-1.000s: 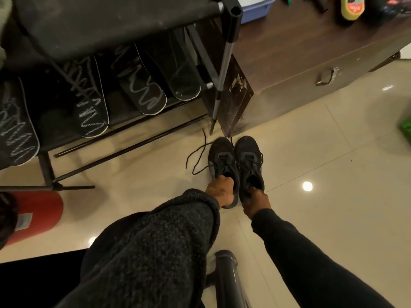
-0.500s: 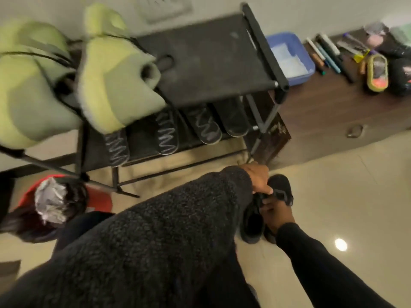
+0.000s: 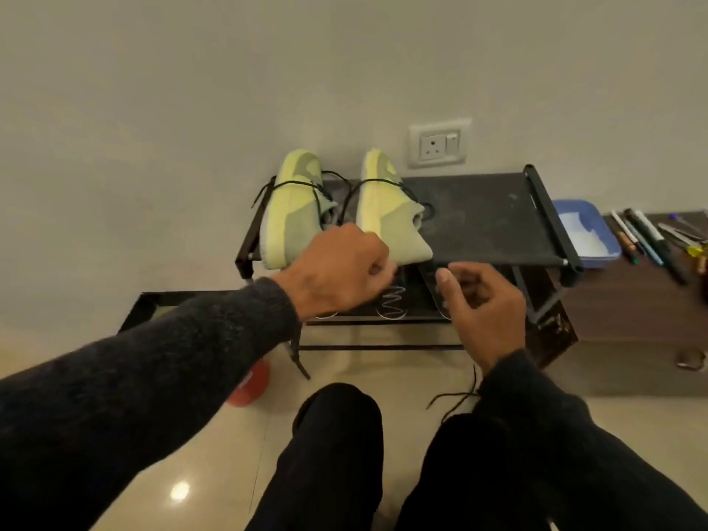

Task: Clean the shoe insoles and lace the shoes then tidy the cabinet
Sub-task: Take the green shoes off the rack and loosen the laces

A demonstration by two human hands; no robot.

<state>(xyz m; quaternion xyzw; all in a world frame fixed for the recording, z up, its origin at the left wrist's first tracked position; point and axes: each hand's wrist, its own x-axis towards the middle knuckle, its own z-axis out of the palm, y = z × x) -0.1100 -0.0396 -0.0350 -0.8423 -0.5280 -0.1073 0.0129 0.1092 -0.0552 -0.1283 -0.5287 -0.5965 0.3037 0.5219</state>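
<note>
Two pale green shoes point(image 3: 295, 208) point(image 3: 387, 208) with black laces stand on the left of the black shoe rack's top shelf point(image 3: 486, 220). Dark insoles point(image 3: 390, 304) with white zigzag print lie on the shelf below, mostly hidden by my hands. My left hand point(image 3: 341, 266) is raised before the green shoes, back toward me, fingers curled under. A dark strand point(image 3: 299, 358) hangs below its wrist; whether the hand holds it is unclear. My right hand point(image 3: 486, 304) hovers before the rack's front edge, fingers loosely curled, nothing in it. A black lace point(image 3: 456, 396) trails under that wrist.
A low brown cabinet point(image 3: 632, 312) stands right of the rack, carrying a blue tray point(image 3: 586, 231) and several pens point(image 3: 643, 239). A red object point(image 3: 249, 389) sits on the tiled floor at the left. A wall socket point(image 3: 438, 143) is behind the rack. My knees fill the bottom.
My view has swung up from the floor to the rack top. Both hands have let go of the black shoes and risen in front of the rack; the black shoes are out of sight.
</note>
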